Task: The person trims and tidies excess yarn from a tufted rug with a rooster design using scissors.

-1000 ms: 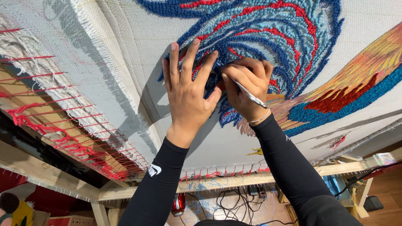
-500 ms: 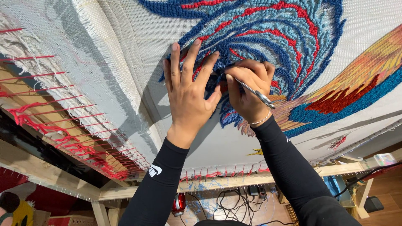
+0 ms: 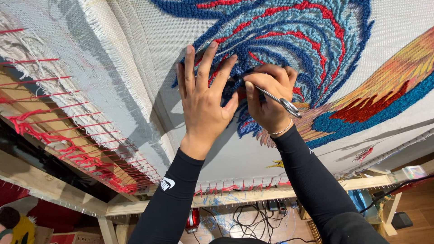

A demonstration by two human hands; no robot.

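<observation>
Your left hand (image 3: 203,97) lies flat and open against the tufted rug (image 3: 289,31), fingers spread and pressing the blue and red pile, holding nothing. Your right hand (image 3: 267,97) sits just beside it, touching at the thumb side, curled closed around a pair of small silver scissors (image 3: 279,100). The handle end sticks out past your knuckles toward your wrist, and the blade end disappears under your fingers into the dark blue yarn, so you cannot tell whether the blades are apart or together. A thin beaded bracelet (image 3: 281,130) circles your right wrist above the black sleeve (image 3: 316,180).

The backing cloth (image 3: 135,58) stretches away on the left of your left hand, bare and pale, with a frayed overlapping edge. Further out on that side, red yarn lacing (image 3: 68,135) ties the cloth to the wooden frame (image 3: 54,187). To the right of your right hand the pile turns to orange, red and teal bands (image 3: 384,90). Below your forearms the lower frame bar (image 3: 253,195) runs across, and beyond it tangled black cables (image 3: 253,221) lie on the floor, with a red object (image 3: 193,220) between your arms. Nothing lies between your hands and the pile.
</observation>
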